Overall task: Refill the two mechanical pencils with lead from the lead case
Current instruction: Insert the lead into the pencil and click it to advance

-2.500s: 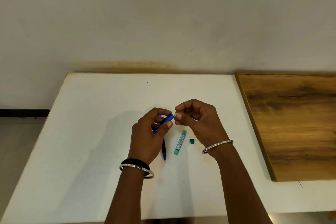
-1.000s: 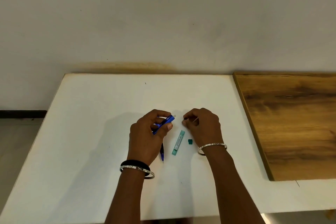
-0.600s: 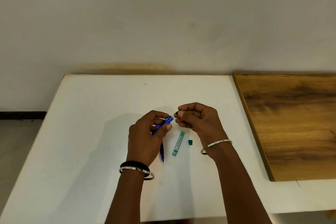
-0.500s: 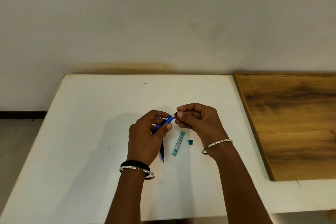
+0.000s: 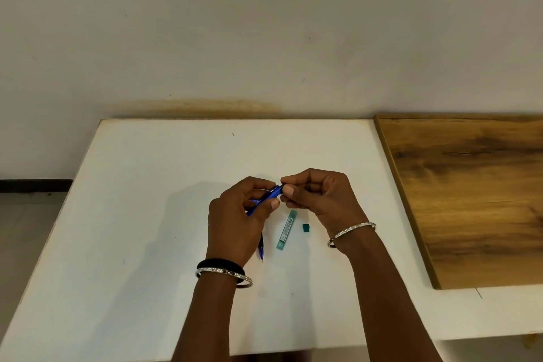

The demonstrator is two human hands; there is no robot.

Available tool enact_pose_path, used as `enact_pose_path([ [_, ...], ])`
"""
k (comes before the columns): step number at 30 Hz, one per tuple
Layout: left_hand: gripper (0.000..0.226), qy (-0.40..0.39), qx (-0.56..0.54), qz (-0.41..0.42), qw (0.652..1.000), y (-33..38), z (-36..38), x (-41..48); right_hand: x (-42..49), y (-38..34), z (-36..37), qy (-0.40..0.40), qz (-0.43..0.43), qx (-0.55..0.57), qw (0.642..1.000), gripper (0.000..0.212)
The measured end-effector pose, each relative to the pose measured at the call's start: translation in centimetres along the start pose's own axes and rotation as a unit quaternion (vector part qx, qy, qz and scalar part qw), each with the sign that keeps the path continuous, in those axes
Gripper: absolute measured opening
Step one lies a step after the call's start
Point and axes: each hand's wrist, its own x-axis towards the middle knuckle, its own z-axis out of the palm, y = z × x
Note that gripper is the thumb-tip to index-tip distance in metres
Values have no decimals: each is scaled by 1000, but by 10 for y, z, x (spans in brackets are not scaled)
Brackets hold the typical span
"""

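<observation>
Nearest you on the table (image 5: 141, 214), the second pencil (image 5: 261, 248) lay half under your left hand (image 5: 235, 226), the case (image 5: 286, 229) just beside it and its cap (image 5: 306, 228) off, a little apart. Above them your left hand gripped the blue pencil (image 5: 274, 192), tilted up to the right. Your right hand (image 5: 320, 200), down by the case a second earlier, had risen again and pinched the pencil's end, perhaps with a lead too fine to see. Judging by that, the first refill was underway and the second pencil untouched.
</observation>
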Motion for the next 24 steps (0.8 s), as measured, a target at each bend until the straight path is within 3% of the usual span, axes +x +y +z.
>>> enact_pose_path([
  [9,21,18,-34,7,999,4,1,0,0,1,3,-17,20,64,998,23],
  [11,23,15,-47,4,999,5,3,0,0,2,8,-23,35,45,998,30],
  [15,29,3,-64,-14,998,6,5,1,2,2,13,8,3,-5,1000,18],
  [17,28,-7,-70,-35,997,5,4,2,3,-1,11,45,-9,53,998,19],
  [20,17,-41,-111,-69,991,3,-1,3,3,-7,4,86,-12,254,963,20],
  [24,17,-204,-252,-161,932,5,-5,-4,2,-14,-2,101,-20,444,890,24],
])
